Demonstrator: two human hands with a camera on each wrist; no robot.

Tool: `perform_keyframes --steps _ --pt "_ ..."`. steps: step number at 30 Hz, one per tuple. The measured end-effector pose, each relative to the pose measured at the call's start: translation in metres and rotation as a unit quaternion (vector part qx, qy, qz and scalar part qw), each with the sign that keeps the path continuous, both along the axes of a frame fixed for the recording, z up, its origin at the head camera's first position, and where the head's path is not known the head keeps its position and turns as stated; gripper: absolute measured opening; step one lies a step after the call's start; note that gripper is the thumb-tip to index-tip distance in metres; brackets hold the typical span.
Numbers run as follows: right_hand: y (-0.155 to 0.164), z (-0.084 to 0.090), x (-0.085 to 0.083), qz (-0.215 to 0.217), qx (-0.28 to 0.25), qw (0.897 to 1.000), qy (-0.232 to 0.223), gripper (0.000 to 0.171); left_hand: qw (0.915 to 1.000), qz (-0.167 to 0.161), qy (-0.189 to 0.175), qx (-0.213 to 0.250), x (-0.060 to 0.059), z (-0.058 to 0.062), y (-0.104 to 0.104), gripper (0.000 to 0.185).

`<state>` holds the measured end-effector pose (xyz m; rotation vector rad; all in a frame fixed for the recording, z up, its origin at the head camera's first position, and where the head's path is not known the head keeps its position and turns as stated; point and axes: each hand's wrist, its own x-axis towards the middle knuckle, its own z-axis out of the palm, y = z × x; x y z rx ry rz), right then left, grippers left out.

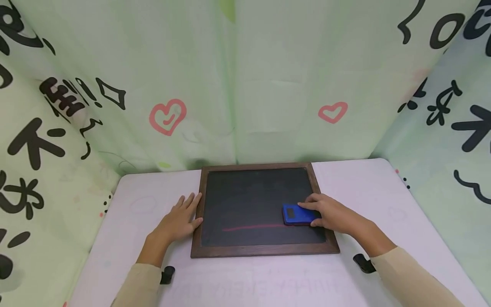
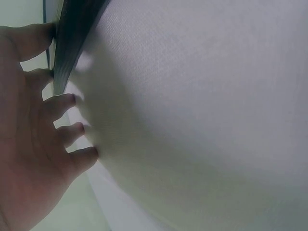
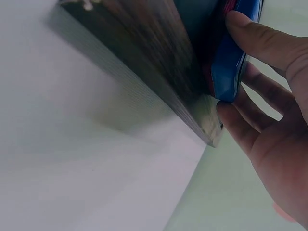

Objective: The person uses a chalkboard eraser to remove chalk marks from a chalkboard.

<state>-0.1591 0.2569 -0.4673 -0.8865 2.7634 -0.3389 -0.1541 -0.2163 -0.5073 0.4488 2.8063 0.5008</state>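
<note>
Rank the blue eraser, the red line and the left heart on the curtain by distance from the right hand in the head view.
1. Blue eraser: held in the right hand.
2. Red line: on the board, just left of the eraser.
3. Left heart: on the back curtain, far upper left.

A pale pink surface point(image 1: 383, 192) fills the lower half of the head view. Behind it, from nine o'clock round to three o'clock, hang pale green curtains point(image 1: 268, 64) printed with black characters. Two pink hearts sit on the back curtain: a larger heart point(image 1: 167, 116) at about eleven o'clock and a smaller heart point(image 1: 333, 112) at about one o'clock. Two black clips grip the near edge: the left clip point(image 1: 167, 274) at seven o'clock, the right clip point(image 1: 363, 263) at five o'clock.
</note>
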Motion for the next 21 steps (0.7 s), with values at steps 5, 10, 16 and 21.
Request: perform_keyframes --steps 5,10,16,21 --pt "0.002 0.002 0.011 0.005 0.001 1.000 -0.013 0.063 1.0000 -0.001 0.002 -0.002 0.000 0.000 0.000 0.077" --pt "0.004 0.003 0.021 0.011 -0.012 0.999 -0.028 0.062 1.0000 0.000 0.003 -0.001 0.000 0.000 0.000 0.077" --pt "0.006 0.002 0.030 0.024 -0.015 0.999 -0.024 0.063 1.0000 0.000 0.003 -0.001 0.000 0.002 0.001 0.077" --pt "0.008 0.001 0.032 0.034 -0.010 0.999 -0.020 0.063 1.0000 0.000 0.000 0.000 0.000 0.001 0.002 0.076"
